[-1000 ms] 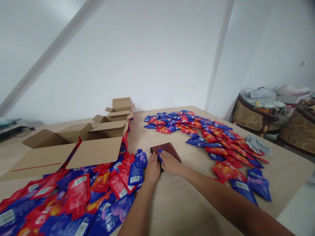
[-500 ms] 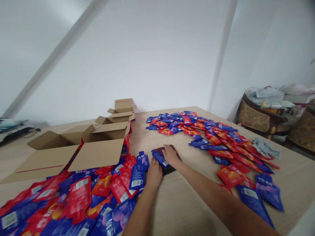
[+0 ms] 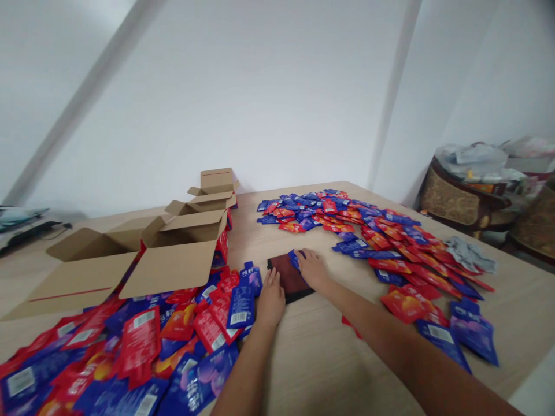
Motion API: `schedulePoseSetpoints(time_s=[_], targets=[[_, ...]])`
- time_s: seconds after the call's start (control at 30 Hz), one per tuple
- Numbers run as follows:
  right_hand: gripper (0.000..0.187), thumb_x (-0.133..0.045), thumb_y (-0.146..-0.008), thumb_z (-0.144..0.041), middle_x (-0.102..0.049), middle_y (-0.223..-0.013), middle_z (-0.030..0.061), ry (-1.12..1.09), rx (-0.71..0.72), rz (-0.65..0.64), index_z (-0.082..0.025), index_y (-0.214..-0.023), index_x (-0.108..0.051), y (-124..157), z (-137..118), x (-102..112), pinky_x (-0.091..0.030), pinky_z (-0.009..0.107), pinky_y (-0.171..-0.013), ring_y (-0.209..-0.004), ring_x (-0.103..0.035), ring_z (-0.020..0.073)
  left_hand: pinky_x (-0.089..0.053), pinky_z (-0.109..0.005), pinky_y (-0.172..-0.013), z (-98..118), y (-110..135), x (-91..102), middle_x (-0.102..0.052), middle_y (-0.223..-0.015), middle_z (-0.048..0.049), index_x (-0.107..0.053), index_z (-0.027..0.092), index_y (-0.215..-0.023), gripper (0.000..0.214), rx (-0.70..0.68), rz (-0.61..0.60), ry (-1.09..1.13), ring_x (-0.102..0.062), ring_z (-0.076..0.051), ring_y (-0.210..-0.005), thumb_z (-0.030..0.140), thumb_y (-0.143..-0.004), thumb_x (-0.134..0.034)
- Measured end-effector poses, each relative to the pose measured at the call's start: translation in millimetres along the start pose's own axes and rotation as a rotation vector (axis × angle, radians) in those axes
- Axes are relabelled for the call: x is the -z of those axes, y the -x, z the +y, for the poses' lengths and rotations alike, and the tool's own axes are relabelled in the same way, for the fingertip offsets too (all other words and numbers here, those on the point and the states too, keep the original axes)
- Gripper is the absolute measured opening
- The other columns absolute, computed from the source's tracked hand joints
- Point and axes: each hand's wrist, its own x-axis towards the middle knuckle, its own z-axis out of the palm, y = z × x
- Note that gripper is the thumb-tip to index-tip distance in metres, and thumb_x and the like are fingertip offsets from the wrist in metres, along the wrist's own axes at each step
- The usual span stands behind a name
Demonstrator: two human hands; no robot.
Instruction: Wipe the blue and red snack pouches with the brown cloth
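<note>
Apparently midway: red and blue foil pouches (image 3: 141, 341) lie heaped at 8 and 2 o'clock. Right hand (image 3: 313, 268) covers one blue pouch (image 3: 293, 260), 1 o'clock on maroon rectangular pad (image 3: 289, 276); grip unclear. Left hand (image 3: 272, 300) flat, 8 o'clock.

The smooth white wall (image 3: 277, 104) is lit by soft, pale light, with its brightest patch seen at ten o'clock. At two o'clock, the corner is darkened. A faint shadow is cast on the light wooden table (image 3: 312, 341) at five o'clock. The brown patterned chair (image 3: 451, 199) at three o'clock is a bit blurred. The red and blue plastic pouches (image 3: 139, 346) at eight o'clock are stretched, and their tiny print is smeared.
</note>
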Motion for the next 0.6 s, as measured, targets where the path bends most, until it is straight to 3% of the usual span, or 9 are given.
schedulePoseSetpoints(time_s=[0.1, 0.2, 0.4, 0.5, 0.6], targets=[[0.043, -0.029, -0.094, -0.028, -0.050, -0.118, 0.0142, 0.053, -0.090, -0.048, -0.025, -0.137, -0.034, -0.1, 11.4, 12.1, -0.041, 0.036, -0.084, -0.105, -0.051, 0.0240, -0.025, -0.042, -0.111, 0.1, 1.1, 0.5, -0.037, -0.142, -0.0139, -0.045, 0.008, -0.128, 0.051, -0.006, 0.010, -0.005, -0.024, -0.022, -0.135, 0.007, -0.078, -0.036], [0.045, -0.032, -0.093, -0.029, -0.050, -0.113, 0.0147, 0.080, -0.177, -0.050, -0.022, -0.138, -0.031, -2.2, 11.4, 30.9, -0.043, 0.032, -0.077, -0.096, -0.055, 0.0230, -0.025, -0.040, -0.111, 0.1, 1.1, 0.2, -0.038, -0.141, -0.0162, -0.046, 0.004, -0.127, 0.050, -0.015, 0.020, -0.017, -0.024, -0.022, -0.135, 0.007, -0.078, -0.035], [0.045, -0.024, -0.094, -0.026, -0.051, -0.121, 0.0124, -0.103, 0.021, 0.064, -0.020, -0.138, -0.029, -8.2, -11.4, 66.5, -0.038, 0.030, -0.085, -0.103, -0.053, 0.0218, -0.025, -0.039, -0.111, 2.8, 0.2, 1.8, -0.038, -0.141, -0.0163, -0.045, 0.003, -0.127, 0.052, -0.014, 0.017, -0.040, -0.024, -0.022, -0.135, 0.005, -0.076, -0.035], [0.044, -0.024, -0.094, -0.024, -0.053, -0.121, 0.0135, -0.122, 0.046, 0.070, -0.016, -0.134, -0.037, -8.7, -23.1, 59.7, -0.034, 0.031, -0.092, -0.109, -0.048, 0.0224, -0.025, -0.038, -0.111, 3.3, -0.1, 2.4, -0.036, -0.142, -0.0158, -0.044, 0.004, -0.128, 0.053, -0.012, 0.017, -0.036, -0.023, -0.022, -0.135, 0.005, -0.076, -0.035], [0.046, -0.029, -0.093, -0.032, -0.051, -0.125, 0.0158, -0.111, 0.013, 0.013, -0.013, -0.134, -0.039, -4.0, -36.4, 32.3, -0.031, 0.037, -0.096, -0.115, -0.043, 0.0252, -0.025, -0.040, -0.111, 2.0, -0.6, 1.2, -0.038, -0.141, -0.0133, -0.044, 0.007, -0.129, 0.054, -0.013, 0.024, -0.033, -0.024, -0.022, -0.135, 0.005, -0.076, -0.035]])
